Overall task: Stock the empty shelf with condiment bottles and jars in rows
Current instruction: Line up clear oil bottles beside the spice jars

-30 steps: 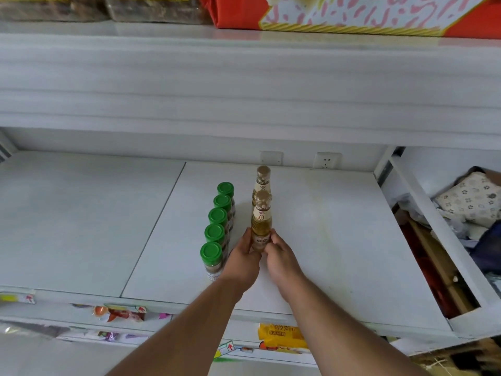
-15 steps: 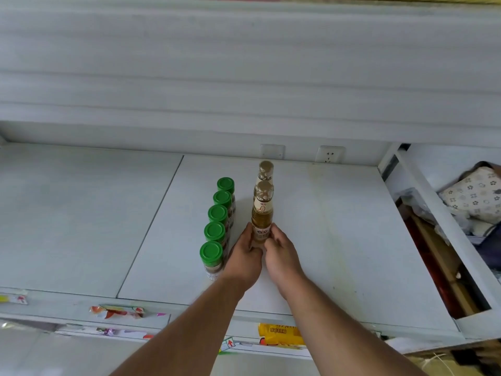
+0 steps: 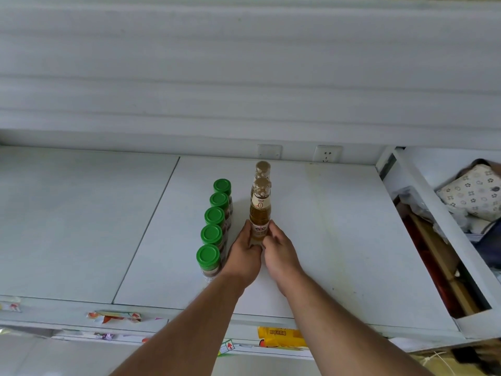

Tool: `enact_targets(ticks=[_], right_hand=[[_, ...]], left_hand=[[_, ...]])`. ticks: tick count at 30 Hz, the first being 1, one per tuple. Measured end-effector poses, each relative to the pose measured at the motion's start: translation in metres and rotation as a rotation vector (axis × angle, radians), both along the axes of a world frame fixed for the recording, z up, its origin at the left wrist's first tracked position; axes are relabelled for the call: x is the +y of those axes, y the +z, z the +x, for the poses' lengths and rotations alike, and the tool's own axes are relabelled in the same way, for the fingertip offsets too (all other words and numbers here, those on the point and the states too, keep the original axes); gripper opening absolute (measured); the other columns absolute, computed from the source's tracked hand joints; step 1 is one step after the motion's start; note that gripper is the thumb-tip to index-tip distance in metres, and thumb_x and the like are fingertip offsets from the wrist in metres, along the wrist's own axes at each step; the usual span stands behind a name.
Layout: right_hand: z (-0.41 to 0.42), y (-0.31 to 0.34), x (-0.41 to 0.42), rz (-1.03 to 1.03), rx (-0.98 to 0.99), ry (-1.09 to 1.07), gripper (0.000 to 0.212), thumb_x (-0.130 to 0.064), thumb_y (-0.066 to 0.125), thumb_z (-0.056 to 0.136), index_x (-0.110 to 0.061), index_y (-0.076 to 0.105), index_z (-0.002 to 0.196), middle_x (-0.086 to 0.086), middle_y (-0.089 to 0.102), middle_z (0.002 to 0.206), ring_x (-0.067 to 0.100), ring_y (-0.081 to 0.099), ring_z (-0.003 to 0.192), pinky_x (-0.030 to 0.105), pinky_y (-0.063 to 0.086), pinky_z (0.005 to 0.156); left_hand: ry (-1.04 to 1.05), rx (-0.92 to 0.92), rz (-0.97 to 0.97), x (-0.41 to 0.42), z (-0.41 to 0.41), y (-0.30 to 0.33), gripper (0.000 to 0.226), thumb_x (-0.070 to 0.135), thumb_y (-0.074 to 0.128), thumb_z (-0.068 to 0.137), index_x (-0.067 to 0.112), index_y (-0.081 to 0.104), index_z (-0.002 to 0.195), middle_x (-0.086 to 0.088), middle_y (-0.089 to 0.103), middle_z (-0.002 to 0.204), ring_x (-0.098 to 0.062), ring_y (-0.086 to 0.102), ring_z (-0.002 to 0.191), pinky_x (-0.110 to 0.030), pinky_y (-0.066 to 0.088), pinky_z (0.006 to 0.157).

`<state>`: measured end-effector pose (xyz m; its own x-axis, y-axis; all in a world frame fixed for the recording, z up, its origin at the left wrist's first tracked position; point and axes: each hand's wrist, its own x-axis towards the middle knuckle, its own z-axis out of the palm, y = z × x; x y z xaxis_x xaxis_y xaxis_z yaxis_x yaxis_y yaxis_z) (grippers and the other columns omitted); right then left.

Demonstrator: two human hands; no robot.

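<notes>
My left hand (image 3: 244, 256) and right hand (image 3: 279, 251) wrap the base of the front amber bottle (image 3: 259, 213) from either side, fingers closed on it — it stands upright on the white shelf (image 3: 339, 240). A second gold-capped bottle (image 3: 262, 169) stands just behind it. Just to my left runs a row of five green-lidded jars (image 3: 214, 215), front to back — the nearest jar (image 3: 208, 260) close beside my left wrist.
</notes>
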<state>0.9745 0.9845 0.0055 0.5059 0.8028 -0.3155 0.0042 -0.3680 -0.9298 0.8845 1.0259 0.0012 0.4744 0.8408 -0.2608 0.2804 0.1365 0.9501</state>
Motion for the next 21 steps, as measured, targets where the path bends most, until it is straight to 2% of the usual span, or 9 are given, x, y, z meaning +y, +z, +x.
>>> enact_targets(ticks=[3, 7, 9, 10, 12, 15, 17, 19, 21], right_hand=[[0.001, 0.001, -0.001, -0.001, 0.001, 0.007, 0.051, -0.022, 0.042, 0.099, -0.037, 0.05, 0.147, -0.007, 0.061, 0.142, 0.014, 0.058, 0.129, 0.037, 0.046, 0.112], [-0.002, 0.005, -0.009, -0.026, 0.013, 0.027, 0.052, -0.03, 0.043, 0.098, -0.038, 0.047, 0.149, -0.005, 0.057, 0.147, 0.019, 0.054, 0.134, 0.044, 0.045, 0.114], [-0.005, 0.006, -0.018, -0.022, 0.004, 0.046, 0.051, -0.027, 0.044, 0.101, -0.038, 0.045, 0.151, -0.006, 0.056, 0.149, 0.017, 0.053, 0.134, 0.038, 0.045, 0.112], [-0.006, 0.008, -0.023, -0.018, -0.008, 0.057, 0.051, -0.025, 0.044, 0.101, -0.036, 0.045, 0.151, -0.005, 0.056, 0.149, 0.016, 0.054, 0.132, 0.033, 0.046, 0.107], [-0.009, 0.009, -0.035, -0.016, -0.041, 0.083, 0.051, -0.022, 0.045, 0.103, -0.032, 0.045, 0.153, -0.004, 0.054, 0.151, 0.016, 0.055, 0.13, 0.025, 0.046, 0.098], [-0.017, 0.018, -0.057, -0.021, -0.089, 0.121, 0.051, -0.025, 0.045, 0.107, -0.022, 0.039, 0.157, -0.002, 0.043, 0.16, 0.019, 0.044, 0.144, 0.026, 0.037, 0.11], [-0.023, 0.023, -0.07, -0.021, -0.118, 0.145, 0.051, -0.028, 0.045, 0.107, -0.021, 0.039, 0.157, -0.001, 0.04, 0.162, 0.019, 0.04, 0.147, 0.03, 0.032, 0.117], [-0.035, 0.03, -0.084, -0.01, -0.149, 0.178, 0.049, -0.029, 0.046, 0.107, -0.022, 0.041, 0.155, -0.003, 0.044, 0.159, 0.018, 0.042, 0.145, 0.032, 0.034, 0.117], [-0.051, 0.036, -0.099, 0.006, -0.18, 0.225, 0.044, -0.031, 0.047, 0.106, -0.024, 0.048, 0.149, -0.007, 0.054, 0.143, 0.015, 0.048, 0.137, 0.032, 0.037, 0.111]], left_hand=[[0.003, 0.007, -0.017, -0.003, -0.001, 0.003, 0.065, 0.0, 0.047, 0.098, 0.029, 0.035, 0.155, 0.01, 0.059, 0.14, 0.002, 0.054, 0.125, -0.001, 0.043, 0.09], [0.013, 0.003, -0.002, -0.011, -0.006, 0.011, 0.062, -0.002, 0.046, 0.096, 0.035, 0.043, 0.145, 0.022, 0.059, 0.132, 0.009, 0.053, 0.119, 0.005, 0.037, 0.083], [0.037, 0.035, -0.003, -0.019, -0.009, 0.013, 0.056, 0.001, 0.048, 0.096, 0.042, 0.043, 0.134, 0.031, 0.057, 0.123, 0.016, 0.051, 0.114, -0.003, 0.039, 0.093], [0.047, 0.051, -0.004, -0.024, -0.012, 0.014, 0.053, 0.005, 0.049, 0.096, 0.04, 0.044, 0.135, 0.03, 0.057, 0.128, 0.014, 0.05, 0.119, -0.013, 0.04, 0.103], [0.064, 0.044, -0.021, -0.041, -0.02, 0.021, 0.061, 0.011, 0.051, 0.096, 0.032, 0.038, 0.152, 0.019, 0.049, 0.147, 0.0, 0.042, 0.138, -0.031, 0.035, 0.117], [0.095, 0.046, -0.029, -0.069, -0.036, 0.034, 0.061, 0.011, 0.051, 0.101, 0.023, 0.031, 0.157, 0.018, 0.04, 0.142, -0.002, 0.034, 0.14, -0.022, 0.03, 0.11], [0.116, 0.055, -0.016, -0.084, -0.048, 0.037, 0.061, 0.012, 0.052, 0.101, 0.021, 0.03, 0.157, 0.014, 0.04, 0.149, -0.005, 0.036, 0.142, -0.02, 0.031, 0.109], [0.141, 0.055, 0.008, -0.099, -0.068, 0.04, 0.059, 0.014, 0.053, 0.1, 0.02, 0.035, 0.156, 0.007, 0.045, 0.154, -0.007, 0.042, 0.141, -0.023, 0.034, 0.113], [0.166, 0.059, 0.033, -0.112, -0.093, 0.046, 0.055, 0.015, 0.054, 0.1, 0.02, 0.041, 0.153, 0.005, 0.052, 0.149, -0.006, 0.049, 0.135, -0.023, 0.037, 0.11]])
